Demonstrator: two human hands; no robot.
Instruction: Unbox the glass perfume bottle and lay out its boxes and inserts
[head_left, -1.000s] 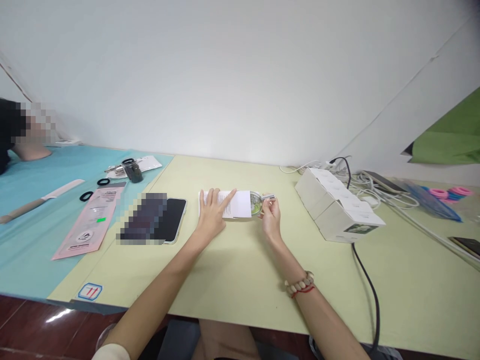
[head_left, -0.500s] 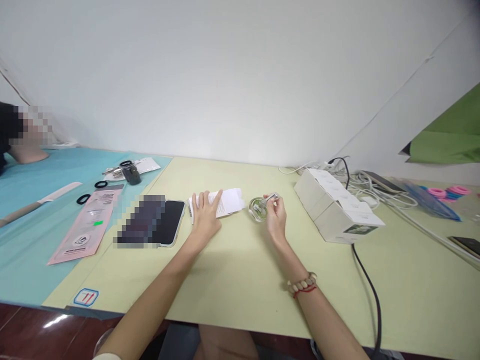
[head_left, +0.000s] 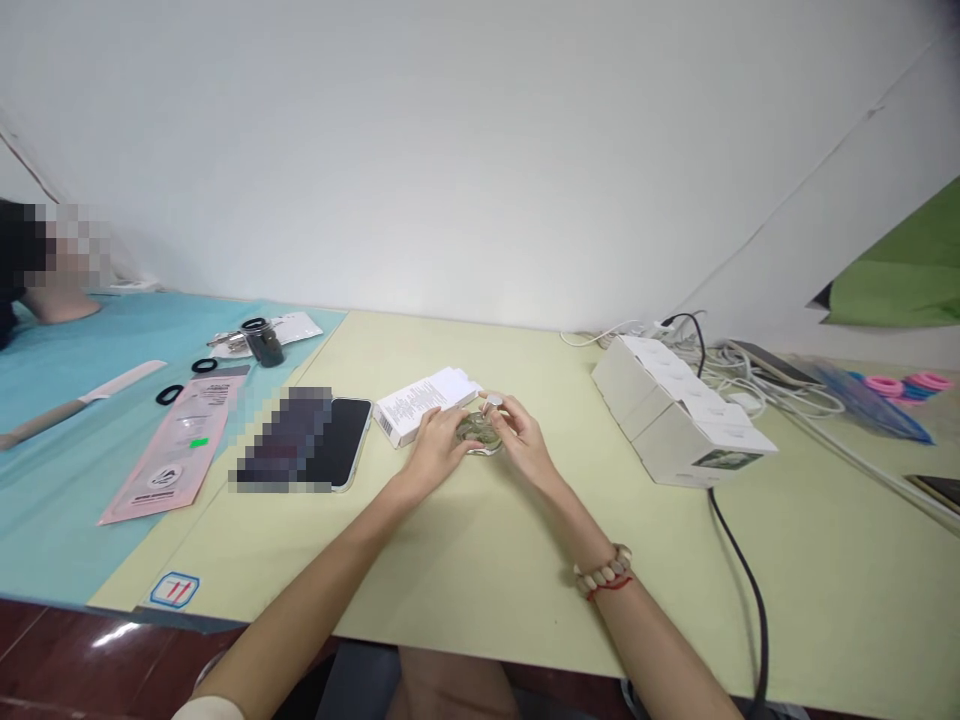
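Left hand [head_left: 439, 446]: gripping clear round container [head_left: 474, 430]
Right hand [head_left: 523, 442]: pinching its silver cap [head_left: 493, 401]
White carton [head_left: 421, 398]: lying beyond the grip, leftward

A plain white wall [head_left: 465, 180] stands behind the table [head_left: 480, 570]; a slanting line at the right is perhaps a corner or seam. The tabletop shows 2 colours, pale yellow across most of it and a light blue cloth [head_left: 45, 540] at the left. Below, the glossy dark red floor [head_left: 45, 660] reflects a bright streak of light [head_left: 116, 633].
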